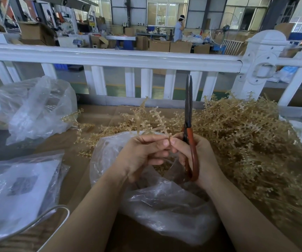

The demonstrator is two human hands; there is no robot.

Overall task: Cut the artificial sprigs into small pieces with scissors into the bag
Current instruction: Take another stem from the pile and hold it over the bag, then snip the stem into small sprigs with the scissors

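Cardboard-covered table: your left hand (143,151) pinches a sprig (157,120) above the bag (164,202); your right hand (192,153) grips upright, nearly closed scissors (189,124), thumb touching the sprig.

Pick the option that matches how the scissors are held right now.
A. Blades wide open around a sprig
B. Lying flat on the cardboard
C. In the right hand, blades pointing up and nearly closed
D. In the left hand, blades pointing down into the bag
C: the right hand grips the red handles of the scissors, whose blades stand upright and almost together, cutting nothing.
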